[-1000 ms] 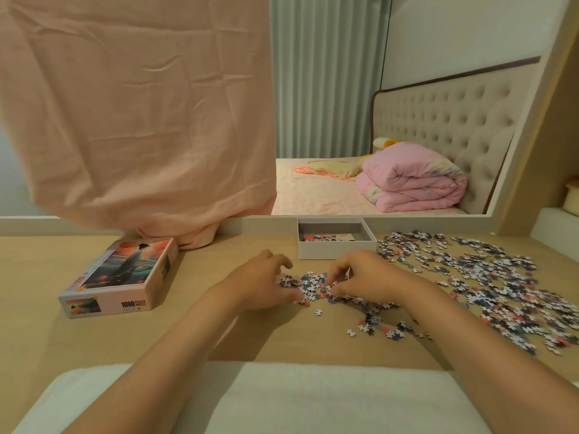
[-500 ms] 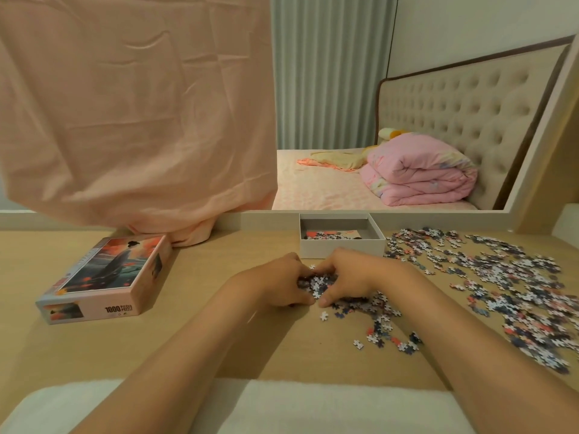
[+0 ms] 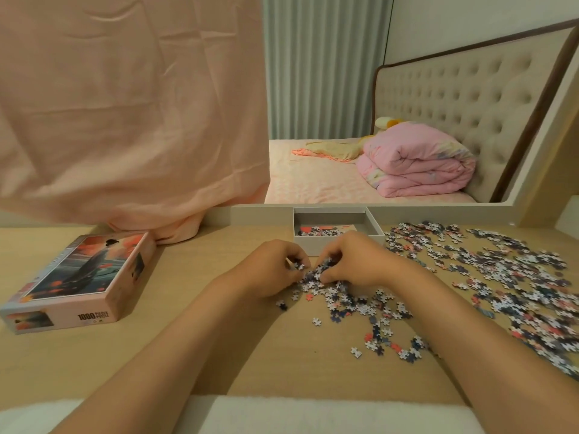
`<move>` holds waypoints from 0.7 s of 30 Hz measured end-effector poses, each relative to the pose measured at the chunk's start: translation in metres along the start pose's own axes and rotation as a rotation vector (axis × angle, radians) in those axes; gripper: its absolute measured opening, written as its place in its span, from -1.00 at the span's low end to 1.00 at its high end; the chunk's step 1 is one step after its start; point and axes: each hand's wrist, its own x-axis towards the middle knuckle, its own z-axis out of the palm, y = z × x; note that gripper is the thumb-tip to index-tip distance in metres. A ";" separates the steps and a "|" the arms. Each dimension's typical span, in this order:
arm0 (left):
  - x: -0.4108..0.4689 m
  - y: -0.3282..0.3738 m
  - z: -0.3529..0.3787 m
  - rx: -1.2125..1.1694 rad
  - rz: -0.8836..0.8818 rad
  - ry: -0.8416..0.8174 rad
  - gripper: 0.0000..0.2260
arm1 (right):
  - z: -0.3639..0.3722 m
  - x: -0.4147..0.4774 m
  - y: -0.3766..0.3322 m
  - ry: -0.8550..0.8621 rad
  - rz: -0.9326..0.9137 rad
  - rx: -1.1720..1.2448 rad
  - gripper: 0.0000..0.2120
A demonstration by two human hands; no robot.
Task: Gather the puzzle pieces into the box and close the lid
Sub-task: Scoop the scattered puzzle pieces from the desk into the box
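Both hands are cupped toward each other at the middle of the wooden table (image 3: 188, 346). The left hand (image 3: 271, 269) and right hand (image 3: 355, 261) curl their fingers round a small heap of puzzle pieces (image 3: 315, 275), which shows in the gap between them. This looks like a scoop meant for the box.

The likely trouble is spillage. The pieces are small, flat and loose, so a two-handed scoop can shed some through the gap or from underneath as it lifts. The box wall nearest the hands could also catch low knuckles and knock pieces down outside it. A thin trail (image 3: 380, 314) at 5 o'clock lies close to the right forearm, which could sweep it toward the near edge.

The open box (image 3: 375, 228) sits just beyond the hands at 12 o'clock. It holds a few pieces and what seems a printed sheet, and is otherwise mostly bare. Its lid (image 3: 84, 270), printed side up, lies well apart at 9 o'clock. The main scatter (image 3: 507, 270) spreads from 2 to 4 o'clock.
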 end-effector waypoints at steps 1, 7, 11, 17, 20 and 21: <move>0.001 0.000 -0.002 -0.014 0.002 0.005 -0.89 | -0.003 0.000 0.002 0.007 0.000 0.023 -0.80; 0.021 0.004 -0.017 -0.158 0.028 0.059 -0.88 | -0.025 0.002 0.007 0.136 0.013 0.233 -0.78; 0.052 0.017 -0.022 -0.224 0.064 0.173 -0.88 | -0.041 0.020 0.009 0.360 0.001 0.273 -0.84; 0.088 0.013 -0.006 -0.128 0.100 0.323 -0.83 | -0.032 0.050 0.018 0.541 -0.009 0.230 -0.81; 0.091 0.003 -0.001 -0.112 0.124 0.300 -0.81 | -0.025 0.056 0.024 0.331 -0.028 0.135 -0.73; 0.091 0.001 -0.001 -0.115 0.126 0.280 -0.80 | -0.022 0.057 0.027 0.285 -0.020 0.120 -0.70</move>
